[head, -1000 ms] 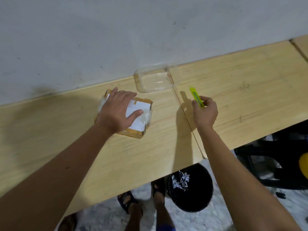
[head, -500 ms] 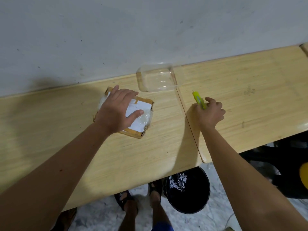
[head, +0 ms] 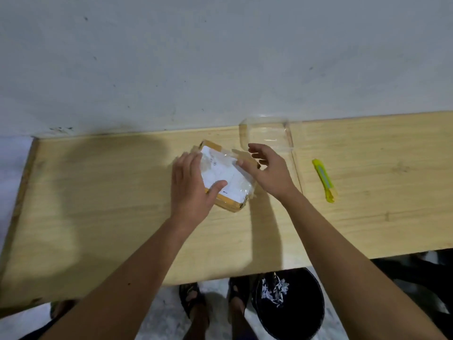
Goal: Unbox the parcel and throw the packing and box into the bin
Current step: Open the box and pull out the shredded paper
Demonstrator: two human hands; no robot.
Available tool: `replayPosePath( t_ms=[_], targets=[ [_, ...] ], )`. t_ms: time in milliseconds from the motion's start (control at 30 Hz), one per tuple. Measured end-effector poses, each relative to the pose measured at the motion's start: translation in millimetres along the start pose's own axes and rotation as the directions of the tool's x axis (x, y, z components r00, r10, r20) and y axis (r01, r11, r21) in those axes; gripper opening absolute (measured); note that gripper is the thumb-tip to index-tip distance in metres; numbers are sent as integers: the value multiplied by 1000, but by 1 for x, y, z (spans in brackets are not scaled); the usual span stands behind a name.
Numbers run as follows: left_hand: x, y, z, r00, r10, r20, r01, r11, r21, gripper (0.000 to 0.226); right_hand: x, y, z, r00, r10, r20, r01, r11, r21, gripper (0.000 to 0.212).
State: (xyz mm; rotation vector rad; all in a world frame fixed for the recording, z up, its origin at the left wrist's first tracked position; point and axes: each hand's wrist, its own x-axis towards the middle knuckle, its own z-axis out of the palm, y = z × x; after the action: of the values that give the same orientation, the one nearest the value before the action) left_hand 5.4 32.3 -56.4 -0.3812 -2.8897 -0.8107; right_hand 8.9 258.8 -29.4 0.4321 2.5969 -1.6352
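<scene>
A small cardboard parcel (head: 226,176) with a white label and clear tape lies on the wooden table (head: 110,192) near the wall. My left hand (head: 191,187) grips its left side, thumb across the label. My right hand (head: 267,170) is at its right edge, fingers spread and touching the taped corner. A yellow-green box cutter (head: 323,180) lies alone on the table to the right of my right hand. A black bin (head: 289,305) with white scraps inside stands on the floor below the table's front edge.
A clear plastic container (head: 267,133) sits against the grey wall just behind the parcel. Two table tops meet at a seam beside my right wrist. My sandalled feet (head: 213,300) stand left of the bin. Dark objects lie at the lower right.
My right hand has let go of the box cutter, which now lies on the table, and moved left onto the parcel's right edge. The left hand stayed on the parcel.
</scene>
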Motion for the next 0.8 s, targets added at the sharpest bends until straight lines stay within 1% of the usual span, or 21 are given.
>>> replayPosePath(
  t_ms=[67, 133, 167, 200, 300, 400, 467, 500, 567, 600, 667, 733, 800],
  targets=[
    [-15, 1, -2, 981, -196, -11, 195, 980, -47, 93, 2, -6, 8, 997, 27, 77, -25, 1000, -19, 66],
    [-20, 10, -5, 928, -372, 19, 370, 916, -154, 94, 2, -9, 14, 993, 40, 115, -32, 997, -71, 64],
    [-20, 14, -6, 904, -426, 38, 424, 882, -205, 93, 1, -9, 17, 992, 38, 120, -26, 994, -102, 61],
    [-19, 18, -9, 892, -448, 49, 447, 863, -237, 91, 1, -9, 20, 992, 36, 118, -22, 993, -119, 58],
    [-12, 17, -18, 895, -442, 61, 440, 853, -279, 86, -1, -11, 27, 992, 67, 105, -57, 994, -94, 51],
    [-8, 1, -29, 893, -448, 43, 441, 852, -281, 84, -8, -17, 36, 991, 86, 98, -80, 995, -64, 46],
    [-3, -15, -36, 867, -497, 24, 484, 832, -271, 87, -15, -21, 46, 991, 93, 94, -91, 996, -19, 42],
    [-1, -22, -40, 840, -543, 21, 526, 803, -280, 85, -20, -23, 54, 990, 103, 96, -104, 995, 8, 41],
    [5, -33, -48, 784, -621, 13, 593, 743, -309, 71, -30, -27, 71, 986, 133, 100, -139, 988, 61, 42],
    [7, -38, -51, 772, -635, -2, 602, 733, -316, 58, -35, -28, 81, 983, 152, 106, -163, 981, 102, 45],
    [10, -46, -57, 775, -632, -23, 594, 740, -315, 36, -44, -28, 102, 965, 219, 144, -245, 948, 205, 51],
    [12, -56, -61, 784, -620, -28, 586, 755, -296, 29, -53, -32, 123, 939, 281, 199, -332, 892, 306, 54],
    [13, -67, -63, 799, -601, -26, 573, 773, -271, 29, -62, -36, 143, 928, 306, 213, -366, 857, 362, 56]
  ],
)
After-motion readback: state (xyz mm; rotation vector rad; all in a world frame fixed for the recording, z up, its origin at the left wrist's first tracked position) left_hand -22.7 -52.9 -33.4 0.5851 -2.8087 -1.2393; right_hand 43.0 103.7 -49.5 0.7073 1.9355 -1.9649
